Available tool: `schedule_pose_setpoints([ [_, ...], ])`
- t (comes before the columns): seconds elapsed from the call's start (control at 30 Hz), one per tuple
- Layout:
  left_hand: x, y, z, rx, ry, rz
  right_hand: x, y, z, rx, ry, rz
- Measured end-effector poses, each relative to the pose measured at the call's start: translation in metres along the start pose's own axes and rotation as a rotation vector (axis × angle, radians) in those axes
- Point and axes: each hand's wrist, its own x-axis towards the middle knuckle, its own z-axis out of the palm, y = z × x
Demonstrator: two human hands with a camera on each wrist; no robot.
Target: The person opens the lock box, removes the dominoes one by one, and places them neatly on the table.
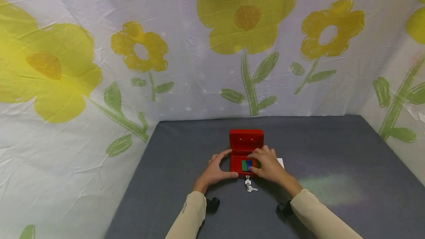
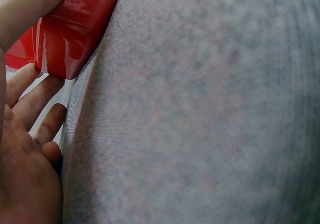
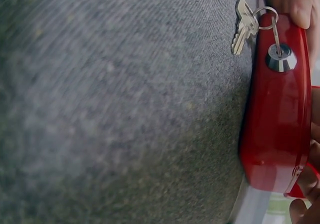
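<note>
Your red box (image 1: 234, 163) stands on the grey worktop (image 1: 186, 139), rather near the far edge and a little closer to the left edge than to the right one. Its lid (image 1: 246, 140) is raised at the back, with the inner side facing you. Your left hand (image 1: 213, 172) holds the left end of the box: the thumb lies at the front left corner, and the fingers, widely parted from it, touch the left wall farther back. Your right hand (image 1: 270, 166) is over the right part of the box, with thumb and index finger moderately apart beside a green and blue piece (image 1: 245, 165) lying inside. I cannot tell if these fingertips pinch this piece. At the front wall, one key (image 3: 276, 37) sits in the silver lock (image 3: 281, 60), and a ring (image 3: 275, 15) joins it to a second key (image 3: 242, 28), which lies on the worktop. A white item (image 1: 280, 162) shows partly beyond your right hand. Past the far edge hangs a pale cloth (image 1: 196, 80) with yellow flowers.
</note>
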Motion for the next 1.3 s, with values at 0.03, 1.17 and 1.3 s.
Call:
schedule_pose_setpoints([
  [0.03,0.0,0.0,0.0,-0.001,0.0,0.0,0.0,0.0,0.0,-0.005,0.001,-0.005],
  [1.17,-0.001,0.002,0.001,0.007,0.007,-0.005,0.015,-0.011,0.006,-0.072,-0.107,0.019],
  [1.3,-0.001,0.002,0.001,0.003,0.009,0.0,0.016,-0.011,0.008,-0.077,-0.104,0.018],
])
